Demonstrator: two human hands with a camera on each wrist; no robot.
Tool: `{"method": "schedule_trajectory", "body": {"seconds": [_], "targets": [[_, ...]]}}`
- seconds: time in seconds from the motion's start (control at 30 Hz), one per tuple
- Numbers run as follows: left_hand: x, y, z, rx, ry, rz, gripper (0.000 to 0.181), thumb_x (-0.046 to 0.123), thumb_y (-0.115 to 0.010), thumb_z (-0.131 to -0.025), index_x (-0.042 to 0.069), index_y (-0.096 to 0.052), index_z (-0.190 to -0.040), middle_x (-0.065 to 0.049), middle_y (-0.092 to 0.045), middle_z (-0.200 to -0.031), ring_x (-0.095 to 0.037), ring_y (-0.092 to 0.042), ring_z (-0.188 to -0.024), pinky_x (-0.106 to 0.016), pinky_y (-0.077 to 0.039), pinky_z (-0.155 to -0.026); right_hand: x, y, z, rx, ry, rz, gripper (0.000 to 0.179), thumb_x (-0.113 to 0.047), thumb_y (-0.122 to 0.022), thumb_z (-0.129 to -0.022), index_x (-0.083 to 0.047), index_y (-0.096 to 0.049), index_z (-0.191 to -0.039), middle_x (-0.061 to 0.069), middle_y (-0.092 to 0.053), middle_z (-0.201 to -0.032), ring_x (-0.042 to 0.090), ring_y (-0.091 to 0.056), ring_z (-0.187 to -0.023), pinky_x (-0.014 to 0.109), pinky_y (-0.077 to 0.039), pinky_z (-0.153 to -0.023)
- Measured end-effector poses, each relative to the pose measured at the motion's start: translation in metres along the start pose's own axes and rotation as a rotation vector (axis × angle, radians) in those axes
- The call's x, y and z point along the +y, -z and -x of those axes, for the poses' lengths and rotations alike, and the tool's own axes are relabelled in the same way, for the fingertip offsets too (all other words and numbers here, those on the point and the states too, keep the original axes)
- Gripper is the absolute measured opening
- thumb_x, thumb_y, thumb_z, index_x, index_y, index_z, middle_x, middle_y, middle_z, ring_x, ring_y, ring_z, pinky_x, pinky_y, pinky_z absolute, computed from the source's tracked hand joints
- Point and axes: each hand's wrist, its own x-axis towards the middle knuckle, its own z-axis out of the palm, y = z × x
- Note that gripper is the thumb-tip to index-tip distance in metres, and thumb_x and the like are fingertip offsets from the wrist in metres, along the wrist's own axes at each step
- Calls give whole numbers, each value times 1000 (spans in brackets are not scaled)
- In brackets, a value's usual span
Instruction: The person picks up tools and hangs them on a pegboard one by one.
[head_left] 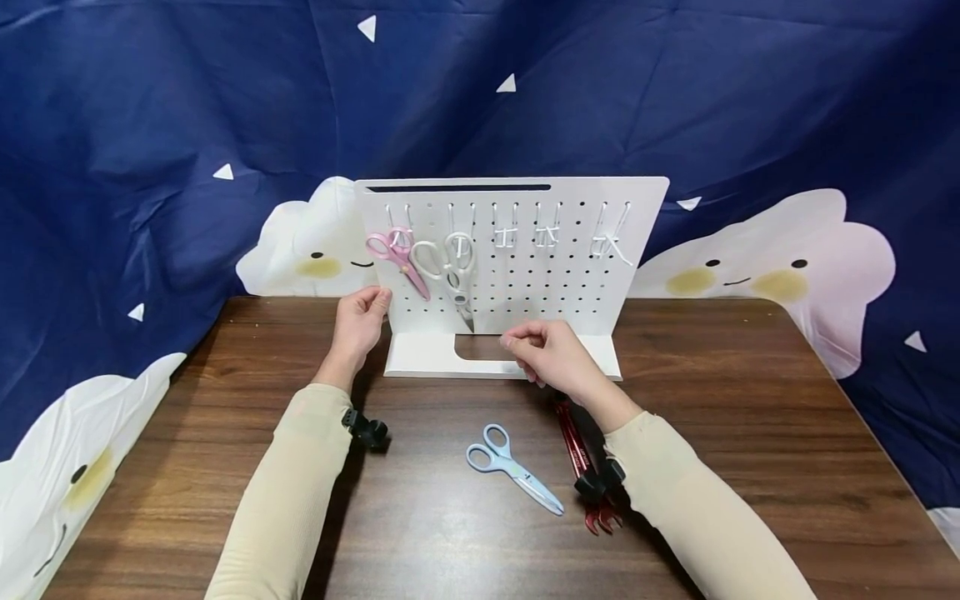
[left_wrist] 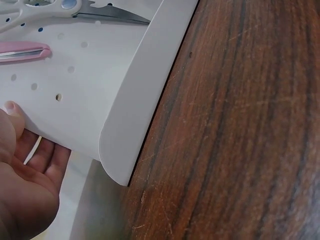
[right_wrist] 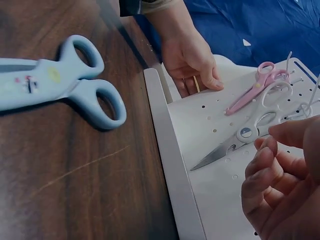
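My left hand (head_left: 358,327) grips the left edge of a white pegboard (head_left: 495,287), thumb on the front face and fingers behind it. Pink scissors (head_left: 407,265) hang on a hook near that edge. To their right hang white kitchen scissors (head_left: 452,273), blades pointing down. In front of the board's lower part is my right hand (head_left: 551,354), its fingers loosely curled around nothing. The right wrist view shows its fingertips (right_wrist: 270,145) overlapping the kitchen scissors. Light blue scissors (head_left: 513,468) lie on the table in front of the board.
Red wrenches (head_left: 576,446) lie partly hidden under my right wrist. More white wire hooks (head_left: 547,236) stick out along the board's upper part. The board's flat base (head_left: 420,358) rests on the brown wooden table (head_left: 750,450). Behind hangs a dark blue cloth (head_left: 420,100) with cloud faces.
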Motion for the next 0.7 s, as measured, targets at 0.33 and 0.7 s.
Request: {"method": "schedule_trajectory", "body": {"seconds": [0.33,0.7], "targets": [[1,0,-1,-2,2,-19,32,17,-59,-112,-11,-74,-119,18,-67,-82,2,-59,-87,-17,-57,-86,3,2,18,-17,36,80,28,-20,-65,-108,6,-73,-117,1,-57,-67,14,-53,-54,27,-47,-45],[3,0,0,2,-1,-20,32,16,-59,-112,-12,-74,-118,18,-65,-78,2,-57,-83,-21,-58,-87,11,4,39,-38,43,113,26,-16,-66,-107,7,-73,-116,12,-60,-71,17,-56,-57,27,-50,-51]]}}
